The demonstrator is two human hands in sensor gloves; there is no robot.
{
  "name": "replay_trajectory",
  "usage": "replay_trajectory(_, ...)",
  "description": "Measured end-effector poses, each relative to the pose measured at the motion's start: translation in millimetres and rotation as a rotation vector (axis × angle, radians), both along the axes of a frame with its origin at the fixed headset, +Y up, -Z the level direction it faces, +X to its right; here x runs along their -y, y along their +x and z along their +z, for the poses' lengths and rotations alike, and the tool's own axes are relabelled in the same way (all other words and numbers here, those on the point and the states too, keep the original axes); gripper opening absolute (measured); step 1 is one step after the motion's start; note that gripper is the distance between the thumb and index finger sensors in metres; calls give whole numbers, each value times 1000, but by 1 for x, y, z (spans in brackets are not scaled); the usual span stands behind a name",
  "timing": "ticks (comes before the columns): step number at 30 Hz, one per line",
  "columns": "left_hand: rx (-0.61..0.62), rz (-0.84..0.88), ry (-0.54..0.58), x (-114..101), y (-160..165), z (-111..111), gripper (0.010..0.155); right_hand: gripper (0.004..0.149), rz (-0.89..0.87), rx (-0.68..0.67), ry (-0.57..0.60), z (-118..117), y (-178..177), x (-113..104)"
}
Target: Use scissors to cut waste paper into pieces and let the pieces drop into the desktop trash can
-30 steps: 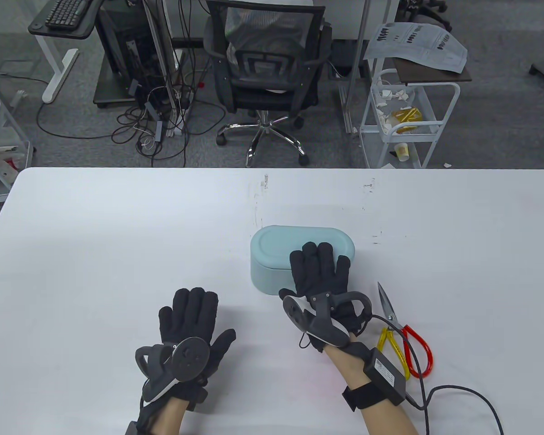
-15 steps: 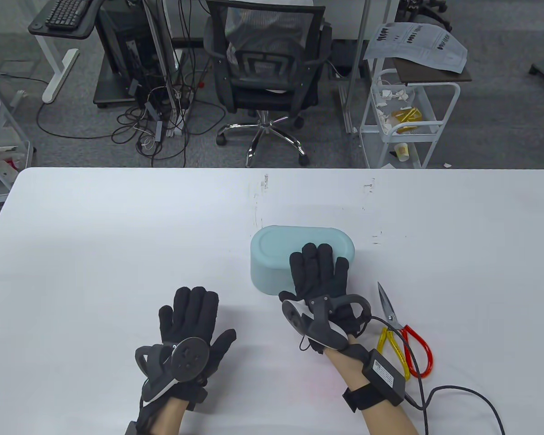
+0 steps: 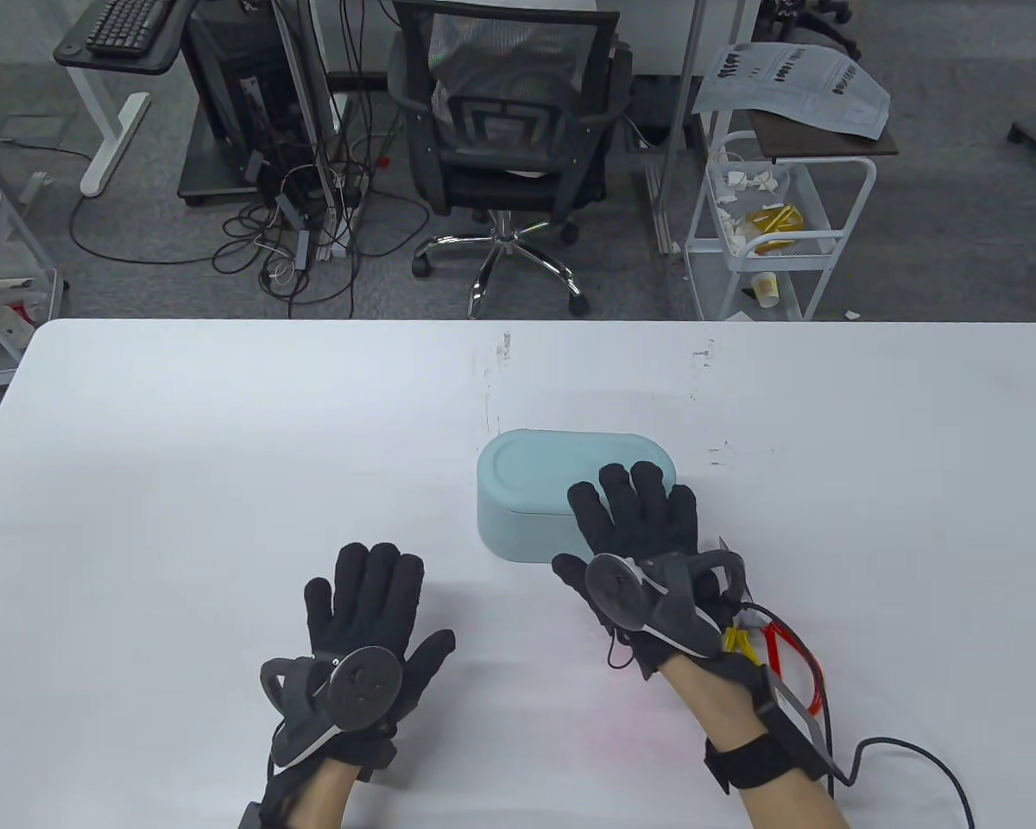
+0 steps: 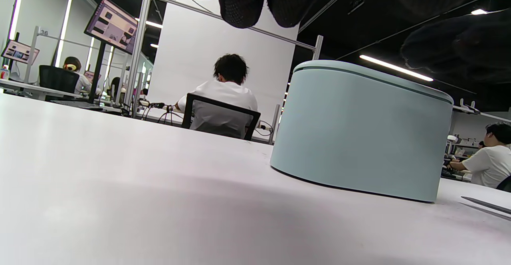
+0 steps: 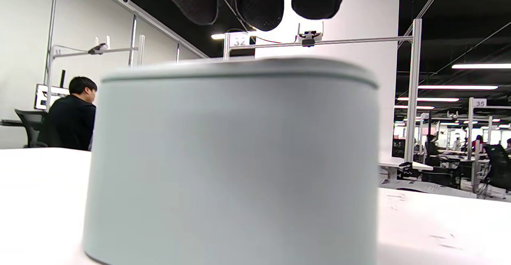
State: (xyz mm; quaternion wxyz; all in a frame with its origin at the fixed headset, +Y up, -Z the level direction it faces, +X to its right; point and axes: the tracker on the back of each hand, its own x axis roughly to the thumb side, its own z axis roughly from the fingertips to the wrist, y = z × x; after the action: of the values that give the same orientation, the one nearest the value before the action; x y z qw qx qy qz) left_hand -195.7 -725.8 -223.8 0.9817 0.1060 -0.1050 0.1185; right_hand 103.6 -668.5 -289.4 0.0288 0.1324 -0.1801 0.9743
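From above, the pale blue desktop trash can (image 3: 561, 492) stands with its lid on near the middle of the white table (image 3: 181, 449), a little toward the near edge. The right hand (image 3: 643, 540) reaches over the can's near right end with fingers straight and spread, gripping nothing; whether they touch the lid cannot be told from here. The scissors (image 3: 777, 643) lie on the table just beside the can's right end, toward the near edge, mostly hidden under the right wrist, only their red and yellow handles showing. The left hand (image 3: 367, 617) lies flat on the table near the near edge, left of the can and apart from it, fingers straight, holding nothing. No waste paper shows on the table. In the left wrist view, the can (image 4: 359, 129) sits closed on the table with the left fingertips (image 4: 241, 1) hanging free above. In the right wrist view, the can (image 5: 235, 161) fills the frame, blurred, and the right fingertips (image 5: 259, 1) hang above its lid.
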Motion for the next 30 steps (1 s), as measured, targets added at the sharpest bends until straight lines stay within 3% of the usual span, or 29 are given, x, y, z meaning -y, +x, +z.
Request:
replay_trajectory(4, 2, -6, 7, 0, 1, 0, 82, 78, -23, -25, -10, 21, 35, -6)
replay_trajectory(10, 4, -14, 17, -1, 2, 0, 83, 81, -18, 12, -56, 46, 88, 2)
replay_trajectory(18, 9, -19, 23, -2, 3, 0, 83, 82, -26, 119, -89, 68, 155, 24)
replay_trajectory(21, 14, -15, 17, -1, 4, 0, 82, 82, -40, 170, -176, 70, 178, 41)
replay_trajectory(25, 7, -22, 16, -1, 3, 0, 82, 82, -33, 205, -127, 70, 192, 57)
replay_trajectory(28, 4, -5, 10, -1, 2, 0, 82, 82, -85, 223, -188, 69, 196, 60)
replay_trajectory(30, -1, -2, 3, 0, 2, 1, 83, 82, -147, 208, -148, 71, 197, 59)
